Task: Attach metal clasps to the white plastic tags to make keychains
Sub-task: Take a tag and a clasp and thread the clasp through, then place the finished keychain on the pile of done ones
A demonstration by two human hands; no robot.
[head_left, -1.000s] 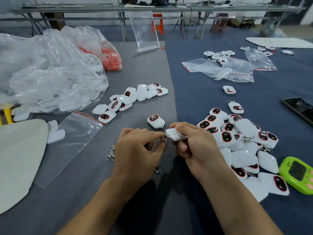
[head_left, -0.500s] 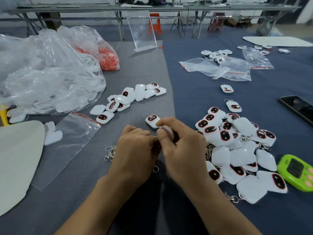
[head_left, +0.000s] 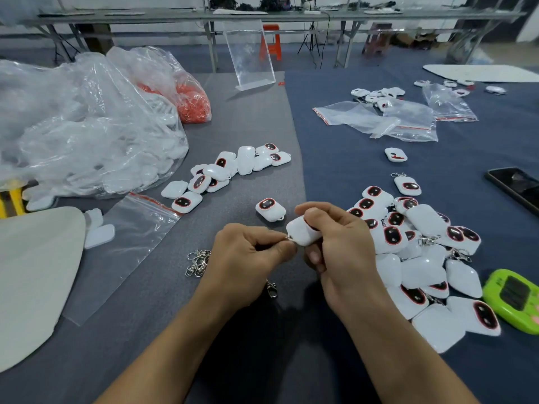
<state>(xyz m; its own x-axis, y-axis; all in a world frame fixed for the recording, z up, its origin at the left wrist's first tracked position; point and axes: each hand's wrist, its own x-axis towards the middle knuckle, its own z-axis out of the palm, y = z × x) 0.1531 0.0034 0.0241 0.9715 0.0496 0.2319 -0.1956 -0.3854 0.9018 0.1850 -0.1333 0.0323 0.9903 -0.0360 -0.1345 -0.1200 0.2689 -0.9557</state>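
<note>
Pinched in the right hand [head_left: 341, 252], a smooth rounded white tag [head_left: 302, 233]; left hand [head_left: 248, 255] pinches its small metal ring [head_left: 288, 238]

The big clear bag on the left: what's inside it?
The big clear bag holds white tag-shaped pieces, seen through its film. Folds and glare hide how many, and whatever lies underneath them.

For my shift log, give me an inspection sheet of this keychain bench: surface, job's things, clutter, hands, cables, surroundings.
Surface: grey mat beside blue mat.
Job's things: white tag and clasp in hand; loose clasps; loose tags; finished pile.
Clutter: plastic bags, phone, green timer.
Hands: left hand pinches the clasp; right hand grips the white tag.
Cables: one cable hangs from the far table.
Surroundings: orange stool, acrylic stand.
</note>
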